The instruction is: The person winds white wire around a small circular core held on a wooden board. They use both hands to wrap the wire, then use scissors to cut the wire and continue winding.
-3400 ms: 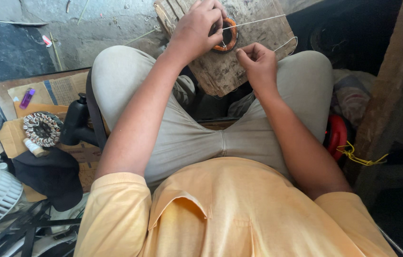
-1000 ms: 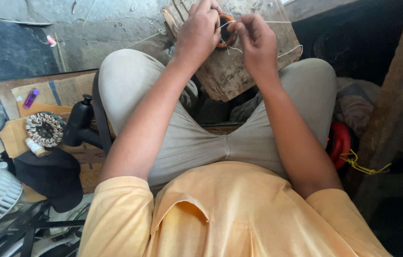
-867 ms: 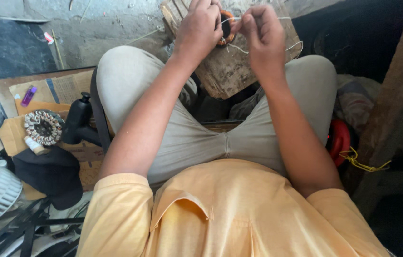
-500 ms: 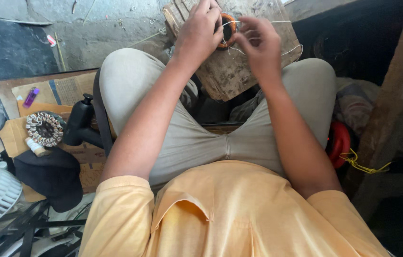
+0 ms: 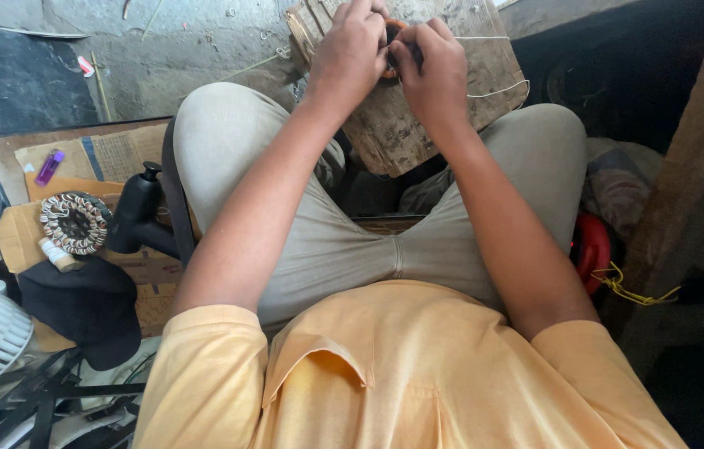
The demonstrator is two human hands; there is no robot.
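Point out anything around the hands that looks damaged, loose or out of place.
The wooden board under both hands is rough and split at its edges, lying tilted across the knees. A thin white thread trails loose over its right side. The left hand and right hand cover the orange coil, so its state is hidden.

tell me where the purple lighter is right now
In the head view the purple lighter lies far left on the flat cardboard, above the round wound coil and left of the black bottle, well away from both hands.
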